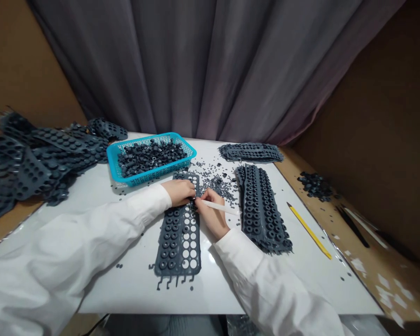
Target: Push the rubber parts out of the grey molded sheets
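Dark grey rubber made up the flat, oblong sheet with rounded corners (179,254) that lay under the left hand (180,191) and ran from just beyond it towards the person, on a glossy white tabletop (126,289). On the near side of that hand, raised ring-shaped grommets filled the sheet's two left columns, while the two right columns were mostly round open holes showing white.

The left hand rested on the sheet's upper part with its fingers bent; whether they pinched anything could not be told. The right hand (213,214), just beside it at the sheet's right edge, gripped a slim white stick-like tool (219,206), its tip end close to the left fingertips.

Beyond the left hand stood a turquoise perforated plastic basket (154,176) filled with small black pieces (147,157). Tiny dark discs (219,186) were scattered just beyond the right hand. To its right lay a stack of dark grommet-studded rubber sheets (261,200), with a flatter dark pile (251,152) farther out, and past the stack a yellow stick with a dark tip (310,231). Well left of the left hand sprawled a heap of dark perforated sheets (52,149).
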{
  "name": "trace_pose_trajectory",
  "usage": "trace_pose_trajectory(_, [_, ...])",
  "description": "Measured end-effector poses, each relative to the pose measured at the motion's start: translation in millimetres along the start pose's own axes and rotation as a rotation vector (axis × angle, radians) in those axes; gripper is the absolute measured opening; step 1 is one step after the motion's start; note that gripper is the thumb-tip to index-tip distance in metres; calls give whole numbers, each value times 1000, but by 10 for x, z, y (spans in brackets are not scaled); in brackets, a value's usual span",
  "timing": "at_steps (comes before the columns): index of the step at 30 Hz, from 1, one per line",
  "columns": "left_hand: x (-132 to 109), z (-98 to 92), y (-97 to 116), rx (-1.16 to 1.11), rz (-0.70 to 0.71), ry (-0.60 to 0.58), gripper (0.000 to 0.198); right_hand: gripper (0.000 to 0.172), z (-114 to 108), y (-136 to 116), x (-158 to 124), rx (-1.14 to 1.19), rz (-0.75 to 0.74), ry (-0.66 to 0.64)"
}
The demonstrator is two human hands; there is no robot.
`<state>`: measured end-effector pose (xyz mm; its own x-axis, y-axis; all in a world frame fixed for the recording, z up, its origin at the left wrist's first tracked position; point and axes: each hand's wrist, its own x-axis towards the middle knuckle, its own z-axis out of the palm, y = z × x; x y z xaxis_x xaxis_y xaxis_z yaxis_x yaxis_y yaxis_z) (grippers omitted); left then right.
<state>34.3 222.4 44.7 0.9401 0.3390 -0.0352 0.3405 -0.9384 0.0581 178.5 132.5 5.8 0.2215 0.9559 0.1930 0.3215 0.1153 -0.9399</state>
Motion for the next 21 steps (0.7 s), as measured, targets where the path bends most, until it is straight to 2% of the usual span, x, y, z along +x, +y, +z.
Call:
trace_pose_trajectory(9, [7, 82, 0, 97, 10, -3, 12, 18, 12, 5, -1, -59, -29, 14])
trace_pose_trajectory(15, [-9, 187, 8, 123, -45, 29, 14, 19, 7, -3, -7, -67, -54, 19])
trace_pose_trajectory(21, [-87, 107, -22, 53, -63, 38, 13, 19, 1, 6, -11, -33, -42, 7])
